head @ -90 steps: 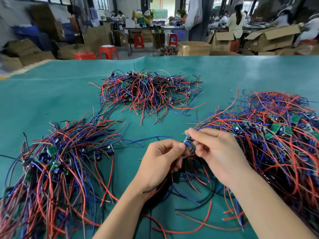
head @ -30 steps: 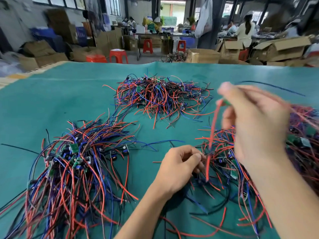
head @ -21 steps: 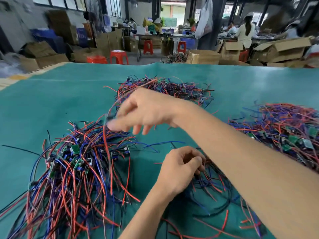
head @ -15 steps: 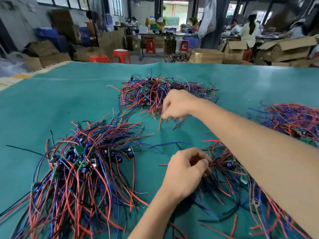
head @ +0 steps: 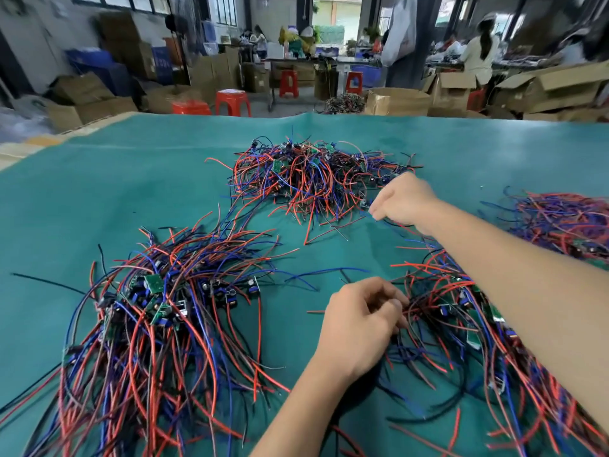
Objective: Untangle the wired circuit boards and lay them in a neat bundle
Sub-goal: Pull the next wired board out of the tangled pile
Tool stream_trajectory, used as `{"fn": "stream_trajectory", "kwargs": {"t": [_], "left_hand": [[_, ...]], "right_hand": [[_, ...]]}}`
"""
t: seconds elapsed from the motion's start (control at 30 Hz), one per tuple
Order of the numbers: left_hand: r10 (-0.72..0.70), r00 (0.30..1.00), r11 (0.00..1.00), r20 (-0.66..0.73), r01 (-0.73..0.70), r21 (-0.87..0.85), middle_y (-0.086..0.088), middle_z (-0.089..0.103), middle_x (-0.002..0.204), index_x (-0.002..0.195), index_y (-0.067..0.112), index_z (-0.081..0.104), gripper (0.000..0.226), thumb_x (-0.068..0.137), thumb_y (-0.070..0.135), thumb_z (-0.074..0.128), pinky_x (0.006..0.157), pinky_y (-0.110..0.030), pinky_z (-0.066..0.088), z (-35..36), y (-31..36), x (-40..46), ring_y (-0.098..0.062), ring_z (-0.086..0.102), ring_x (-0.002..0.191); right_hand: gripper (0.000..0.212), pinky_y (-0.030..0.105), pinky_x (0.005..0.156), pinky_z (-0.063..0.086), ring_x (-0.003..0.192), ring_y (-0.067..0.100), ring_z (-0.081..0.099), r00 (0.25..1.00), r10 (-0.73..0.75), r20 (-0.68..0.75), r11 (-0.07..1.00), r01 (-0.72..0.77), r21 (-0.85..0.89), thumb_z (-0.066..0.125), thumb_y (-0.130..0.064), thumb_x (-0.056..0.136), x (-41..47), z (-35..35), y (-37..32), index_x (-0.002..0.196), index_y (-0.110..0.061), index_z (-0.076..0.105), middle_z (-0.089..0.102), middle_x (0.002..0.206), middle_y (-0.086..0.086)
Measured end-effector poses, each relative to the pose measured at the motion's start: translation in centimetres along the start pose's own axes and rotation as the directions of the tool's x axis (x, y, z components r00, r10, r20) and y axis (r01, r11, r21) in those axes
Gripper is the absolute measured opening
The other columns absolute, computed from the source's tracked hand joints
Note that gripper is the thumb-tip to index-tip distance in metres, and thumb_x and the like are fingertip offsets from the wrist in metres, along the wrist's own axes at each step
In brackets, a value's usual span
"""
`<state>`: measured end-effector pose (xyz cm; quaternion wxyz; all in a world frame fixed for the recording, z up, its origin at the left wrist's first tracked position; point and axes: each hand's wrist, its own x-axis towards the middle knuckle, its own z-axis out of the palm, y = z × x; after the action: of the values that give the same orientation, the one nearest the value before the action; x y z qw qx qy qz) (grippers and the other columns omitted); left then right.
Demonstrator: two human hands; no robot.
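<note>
To do this step well, I judge the left hand [head: 361, 319] should pin the near-right tangle [head: 461, 328] while one board is drawn out slowly, wires trailing straight. It curls its fingers into those wires now. The right hand [head: 403, 201] reaches to the far pile [head: 309, 179] mid-table, fingers bunched; whether it pinches anything I cannot tell. The bundle [head: 148, 311] lies near the left edge: small green boards, red, blue and black wires fanned toward the near edge.

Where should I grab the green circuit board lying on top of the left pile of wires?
Pinch the green circuit board by its two long edges from above: it lies face up atop the left pile, wires trailing toward you.
</note>
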<state>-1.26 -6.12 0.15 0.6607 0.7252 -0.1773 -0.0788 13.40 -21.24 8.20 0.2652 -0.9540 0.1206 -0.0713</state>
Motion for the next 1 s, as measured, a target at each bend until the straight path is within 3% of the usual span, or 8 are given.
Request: {"fn": "stream_trajectory", "kwargs": {"t": [0.1,0.2,0.37,0.5,0.6,0.67,0.83,1.0], "left_hand": [[-0.034,0.999,0.998,-0.025,0.033,-0.052,0.003,0.068,0.067,0.084,0.018,0.066,0.019,0.088,0.005,0.052,0.056,-0.021,0.044,-0.1,0.0,0.0,-0.010,0.058,0.058],[-0.059,0.995,0.991,-0.082,0.049,-0.122,-0.003,0.071,0.078,0.097,0.013,0.064,0.016,0.092,0.002,0.053,0.050,-0.025,0.047,-0.1,0.2,0.0,-0.011,0.060,0.058],[-0.074,0.985,0.977,-0.156,0.040,-0.210,-0.007,0.070,0.100,0.118,0.014,0.056,0.019,0.102,0.012,0.047,0.045,-0.023,0.048,-0.2,0.8,0.0,-0.015,0.068,0.065],[-0.070,0.980,0.977,-0.184,0.031,-0.210,-0.001,0.067,0.108,0.133,0.024,0.047,0.029,0.105,0.019,0.042,0.044,-0.022,0.047,-0.2,0.8,0.0,-0.020,0.072,0.070],[-0.063,0.982,0.980,-0.178,0.027,-0.197,-0.002,0.069,0.105,0.136,0.027,0.045,0.031,0.105,0.023,0.045,0.045,-0.025,0.048,-0.2,0.8,0.0,-0.021,0.073,0.070],[-0.058,0.986,0.975,-0.158,0.023,-0.219,-0.006,0.072,0.098,0.133,0.026,0.049,0.029,0.104,0.026,0.048,0.045,-0.027,0.048,-0.2,0.9,-0.1,-0.020,0.070,0.066],[-0.015,0.994,0.970,-0.110,-0.012,-0.241,-0.011,0.070,0.089,0.120,0.024,0.064,0.023,0.104,0.026,0.049,0.044,-0.024,0.045,-0.3,1.2,-0.2,-0.016,0.062,0.062],[-0.009,0.995,0.982,-0.098,-0.010,-0.190,-0.002,0.064,0.069,0.101,0.013,0.072,0.020,0.102,0.017,0.053,0.048,-0.023,0.044,-0.3,1.0,-0.3,-0.017,0.056,0.062]], "right_hand": [[0.020,0.022,0.054,0.037,0.064,0.008,0.054,1.000,0.003,-0.018,0.992,-0.001,0.129,0.088,-0.009,0.070,-1.1,-2.5,-0.1,0.077,-0.024,0.077,0.068,0.070,-0.004],[0.020,0.022,0.054,0.042,0.059,0.009,0.057,0.998,0.034,-0.062,0.939,-0.010,0.344,0.086,-0.004,0.068,-3.0,-4.9,-0.3,0.070,-0.020,0.075,0.067,0.062,-0.005],[0.016,0.017,0.050,0.048,0.051,0.010,0.064,0.999,-0.043,-0.017,0.715,0.042,0.697,0.076,0.003,0.079,-8.8,-7.6,-1.0,0.086,-0.011,0.075,0.071,0.071,0.005],[0.020,0.017,0.050,0.048,0.055,0.008,0.063,0.987,-0.159,0.006,0.416,0.062,0.907,0.075,-0.005,0.071,-14.2,-8.3,-0.1,0.088,-0.014,0.078,0.073,0.076,0.002],[0.025,0.015,0.049,0.047,0.055,0.004,0.060,0.970,-0.223,0.101,0.050,-0.093,0.994,0.065,-0.006,0.074,-16.5,-7.0,1.4,0.091,-0.015,0.081,0.070,0.081,0.002],[0.029,0.014,0.047,0.047,0.055,0.004,0.059,0.959,-0.184,0.214,-0.084,-0.232,0.969,0.060,-0.003,0.076,-17.0,-5.0,2.4,0.098,-0.010,0.078,0.067,0.080,0.004],[0.027,0.013,0.038,0.043,0.050,0.007,0.059,0.876,-0.059,0.478,-0.048,-0.481,0.875,0.059,0.004,0.076,-17.5,0.5,3.4,0.100,0.001,0.073,0.064,0.082,0.012],[0.026,0.018,0.038,0.036,0.049,0.011,0.054,0.917,-0.044,0.396,0.264,-0.371,0.890,0.055,0.004,0.096,-17.9,1.2,3.9,0.087,-0.005,0.077,0.065,0.073,0.010]]}}
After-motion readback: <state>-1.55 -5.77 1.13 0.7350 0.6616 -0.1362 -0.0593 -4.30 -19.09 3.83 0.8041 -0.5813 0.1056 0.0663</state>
